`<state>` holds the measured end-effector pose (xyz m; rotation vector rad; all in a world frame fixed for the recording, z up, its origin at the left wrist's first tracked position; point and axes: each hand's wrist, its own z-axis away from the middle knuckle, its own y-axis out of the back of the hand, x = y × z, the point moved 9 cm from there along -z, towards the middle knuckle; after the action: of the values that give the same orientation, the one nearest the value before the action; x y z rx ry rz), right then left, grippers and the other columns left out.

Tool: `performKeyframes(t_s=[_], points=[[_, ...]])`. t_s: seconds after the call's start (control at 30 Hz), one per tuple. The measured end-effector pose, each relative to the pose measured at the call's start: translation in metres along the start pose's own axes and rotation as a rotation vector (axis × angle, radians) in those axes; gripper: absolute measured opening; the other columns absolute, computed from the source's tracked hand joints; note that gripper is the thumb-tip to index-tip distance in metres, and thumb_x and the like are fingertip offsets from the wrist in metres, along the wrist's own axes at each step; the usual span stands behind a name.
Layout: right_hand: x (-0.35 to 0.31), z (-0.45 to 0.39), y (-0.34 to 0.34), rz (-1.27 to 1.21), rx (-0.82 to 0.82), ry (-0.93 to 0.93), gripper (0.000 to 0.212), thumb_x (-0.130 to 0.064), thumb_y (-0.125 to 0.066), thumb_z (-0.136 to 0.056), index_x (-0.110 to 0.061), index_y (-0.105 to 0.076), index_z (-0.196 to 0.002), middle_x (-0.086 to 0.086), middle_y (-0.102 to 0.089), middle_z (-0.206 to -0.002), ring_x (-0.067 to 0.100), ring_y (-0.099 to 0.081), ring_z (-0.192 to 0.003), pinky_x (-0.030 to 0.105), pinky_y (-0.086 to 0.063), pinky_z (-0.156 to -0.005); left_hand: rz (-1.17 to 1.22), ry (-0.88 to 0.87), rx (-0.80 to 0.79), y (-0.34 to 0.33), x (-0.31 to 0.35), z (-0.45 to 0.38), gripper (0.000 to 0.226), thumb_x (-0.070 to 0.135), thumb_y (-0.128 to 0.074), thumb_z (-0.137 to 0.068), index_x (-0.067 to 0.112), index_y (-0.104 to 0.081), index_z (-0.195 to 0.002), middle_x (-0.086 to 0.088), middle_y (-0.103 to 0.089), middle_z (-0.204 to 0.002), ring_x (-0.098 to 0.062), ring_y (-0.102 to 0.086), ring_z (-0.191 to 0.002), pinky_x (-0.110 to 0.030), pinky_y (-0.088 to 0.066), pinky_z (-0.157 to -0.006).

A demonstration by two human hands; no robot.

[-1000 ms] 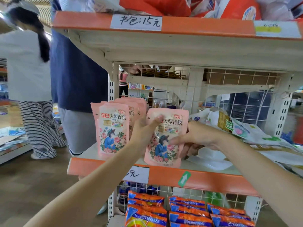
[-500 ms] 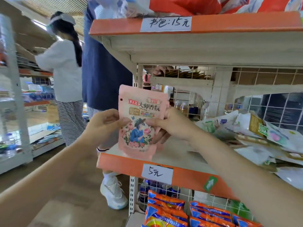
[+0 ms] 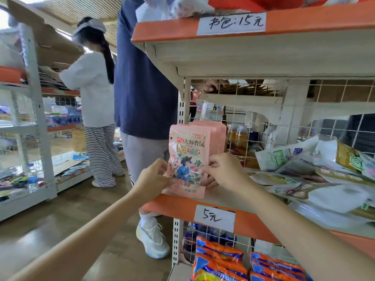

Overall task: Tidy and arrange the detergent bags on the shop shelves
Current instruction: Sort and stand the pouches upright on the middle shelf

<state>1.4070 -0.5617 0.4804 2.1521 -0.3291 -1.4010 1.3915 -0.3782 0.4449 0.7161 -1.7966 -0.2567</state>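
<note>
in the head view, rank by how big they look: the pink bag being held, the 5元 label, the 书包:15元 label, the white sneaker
1. pink bag, held upright by the left hand and right hand
2. 书包:15元 label
3. white sneaker and 5元 label: look alike, and they sit at different depths, so unranked

held bag [image 3: 187, 159] upright on shelf [image 3: 219, 196], before bag row [image 3: 215, 134].
</note>
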Motion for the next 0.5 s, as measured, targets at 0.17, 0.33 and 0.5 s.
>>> performKeyframes(t_s=[0.17, 0.33, 0.5], points=[[0.000, 0.006, 0.009, 0.093, 0.074, 0.044, 0.015, -0.006, -0.057, -0.091, 0.005, -0.063, -0.083, 0.012, -0.070, -0.079, 0.022, -0.070, -0.058, 0.040, -0.059, -0.056, -0.031, -0.083, -0.013, 0.002, 0.007, 0.005, 0.027, 0.015, -0.078, -0.075, 0.023, -0.053, -0.082, 0.007, -0.068, -0.089, -0.005, -0.066, -0.074, -0.014, -0.046, -0.058], [0.009, 0.010, 0.004, 0.162, -0.043, -0.016, 0.012, -0.006, -0.056, -0.091, 0.004, -0.063, -0.090, 0.017, -0.071, -0.077, 0.018, -0.070, -0.057, 0.030, -0.058, -0.052, 0.018, -0.114, -0.061, -0.004, 0.008, 0.010, 0.028, 0.015, -0.077, -0.076, 0.026, -0.054, -0.084, 0.005, -0.070, -0.096, -0.011, -0.070, -0.082, -0.034, -0.058, -0.076], [0.007, 0.020, -0.002, 0.328, -0.132, 0.003, 0.017, -0.017, -0.060, -0.092, -0.002, -0.068, -0.095, 0.002, -0.067, -0.075, 0.013, -0.070, -0.059, 0.025, -0.057, -0.052, -0.425, -0.110, 0.049, 0.012, 0.023, 0.016, 0.040, 0.043, -0.076, -0.075, 0.022, -0.045, -0.088, 0.013, -0.058, -0.078, -0.004, -0.055, -0.068, -0.020, -0.039, -0.055]])
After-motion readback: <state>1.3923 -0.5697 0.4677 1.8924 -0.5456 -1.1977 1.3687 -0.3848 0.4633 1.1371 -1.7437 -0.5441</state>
